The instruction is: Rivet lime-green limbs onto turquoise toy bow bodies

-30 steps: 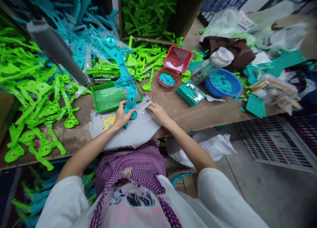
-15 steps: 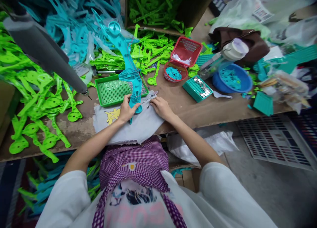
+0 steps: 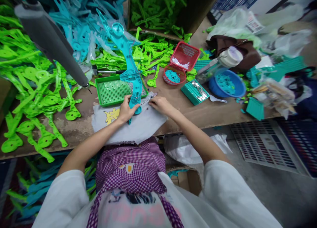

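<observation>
My left hand (image 3: 125, 111) is closed round the lower end of a long clear-blue plastic part (image 3: 128, 64), which stands tilted up from a grey cloth (image 3: 138, 127) with a yellow cartoon figure. Fingers of my right hand (image 3: 159, 105) are drawn together on the cloth, just right of a tiny round metal piece (image 3: 147, 106) and close to thin metal tweezers (image 3: 148, 98). What the fingertips hold, if anything, is too small to make out. Behind the hands sits a green perforated tray (image 3: 111, 91) holding small metal bits.
Heaps of green plastic parts (image 3: 37, 92) and blue parts (image 3: 74, 26) cover the left and back of the wooden bench. A grey tube (image 3: 52, 43) slants over them. Red baskets (image 3: 182, 61), a teal tray of coin-like discs (image 3: 195, 92) and a blue bowl (image 3: 226, 86) stand right.
The view has drifted slightly. My right hand has edged a little toward the tweezers and the small metal piece. My left hand keeps its grip on the blue part.
</observation>
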Demonstrator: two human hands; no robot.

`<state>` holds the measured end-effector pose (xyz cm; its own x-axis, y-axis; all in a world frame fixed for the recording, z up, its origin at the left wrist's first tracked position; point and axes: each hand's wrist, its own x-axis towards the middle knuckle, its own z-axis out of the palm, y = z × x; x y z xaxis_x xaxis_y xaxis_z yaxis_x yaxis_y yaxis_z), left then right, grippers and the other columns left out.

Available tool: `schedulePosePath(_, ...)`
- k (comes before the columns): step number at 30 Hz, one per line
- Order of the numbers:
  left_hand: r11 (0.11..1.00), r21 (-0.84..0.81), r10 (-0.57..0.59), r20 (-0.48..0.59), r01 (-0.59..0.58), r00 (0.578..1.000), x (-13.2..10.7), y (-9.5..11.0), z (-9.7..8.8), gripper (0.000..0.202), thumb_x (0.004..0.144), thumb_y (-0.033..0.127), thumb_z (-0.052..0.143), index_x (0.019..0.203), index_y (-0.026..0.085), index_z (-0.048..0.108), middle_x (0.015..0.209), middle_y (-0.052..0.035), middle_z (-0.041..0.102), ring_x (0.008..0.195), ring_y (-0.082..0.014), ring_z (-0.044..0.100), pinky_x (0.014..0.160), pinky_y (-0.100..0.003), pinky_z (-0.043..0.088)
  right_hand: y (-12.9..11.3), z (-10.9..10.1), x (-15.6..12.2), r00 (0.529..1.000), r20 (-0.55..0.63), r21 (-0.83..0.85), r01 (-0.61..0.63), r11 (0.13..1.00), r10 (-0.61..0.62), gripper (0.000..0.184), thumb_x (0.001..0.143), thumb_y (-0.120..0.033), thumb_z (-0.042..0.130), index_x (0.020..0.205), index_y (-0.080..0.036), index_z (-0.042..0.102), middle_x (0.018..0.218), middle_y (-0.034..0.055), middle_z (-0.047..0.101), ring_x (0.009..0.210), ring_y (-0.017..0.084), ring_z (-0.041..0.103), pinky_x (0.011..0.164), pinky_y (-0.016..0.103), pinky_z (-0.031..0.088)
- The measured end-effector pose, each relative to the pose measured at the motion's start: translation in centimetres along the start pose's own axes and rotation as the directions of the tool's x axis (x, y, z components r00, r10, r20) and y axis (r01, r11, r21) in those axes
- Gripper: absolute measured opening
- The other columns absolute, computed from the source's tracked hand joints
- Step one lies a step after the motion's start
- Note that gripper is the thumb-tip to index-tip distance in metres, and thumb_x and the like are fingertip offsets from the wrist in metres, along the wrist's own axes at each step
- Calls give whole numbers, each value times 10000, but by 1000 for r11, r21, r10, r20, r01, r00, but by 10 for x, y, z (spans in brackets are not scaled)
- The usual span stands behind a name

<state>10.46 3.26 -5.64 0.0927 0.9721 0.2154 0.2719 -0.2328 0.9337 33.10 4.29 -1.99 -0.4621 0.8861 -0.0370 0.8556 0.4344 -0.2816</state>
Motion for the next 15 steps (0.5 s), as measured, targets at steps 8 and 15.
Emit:
schedulePosePath(8, 1000, 0, 7, -11, -7, 1000, -1, 0, 1, 492, 764, 429, 714, 1135, 216, 471, 983, -52, 684, 862, -214, 661, 781, -354, 508, -49, -16, 15, 902, -430, 281, 107, 954, 26, 232, 949, -352, 490, 960, -232, 688, 888, 59, 706, 790, 188, 628, 772, 325, 493)
schedulePosePath(15, 999, 33, 7, -30, -6, 1000, -2, 4, -2, 462, 767, 378, 710, 1130, 215, 474, 998, -61, 682, 887, -228, 666, 791, -360, 513, -63, -10, 40, 925, -377, 169, 115, 979, -43, 232, 962, -268, 458, 932, -199, 677, 925, 108, 690, 905, 232, 638, 832, 354, 496)
